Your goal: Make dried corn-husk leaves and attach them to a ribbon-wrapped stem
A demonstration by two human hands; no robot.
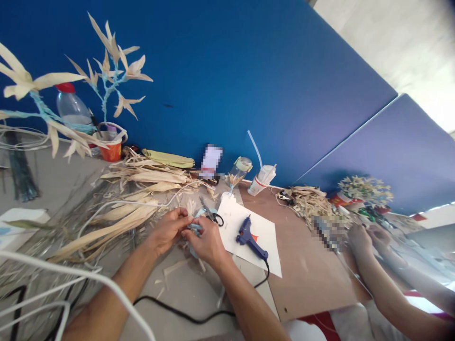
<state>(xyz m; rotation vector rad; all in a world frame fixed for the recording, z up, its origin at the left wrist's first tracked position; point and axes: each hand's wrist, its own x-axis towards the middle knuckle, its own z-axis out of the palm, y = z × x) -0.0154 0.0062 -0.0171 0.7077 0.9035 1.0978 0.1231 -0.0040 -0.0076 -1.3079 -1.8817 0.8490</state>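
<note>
My left hand (168, 230) and my right hand (207, 239) are close together over the grey table, fingers pinched around a small pale husk flower (191, 207). Light blue tape (195, 227) shows between the fingers of both hands. Just beyond them lie black-handled scissors (213, 216), their blades pointing up and left. To the right, a blue glue gun (251, 238) rests on a white sheet (272, 246), its black cord running down toward the table's front. Dried corn husks (142, 208) are spread left of my hands.
Husk-flower branches (110, 85) stand at the back left near a bottle (73, 109) and red cup (111, 150). A jar (239, 169) and a paper cup (261, 181) stand behind the sheet. White cables (117, 289) cross the front left. Another person's hands (362, 239) work at far right.
</note>
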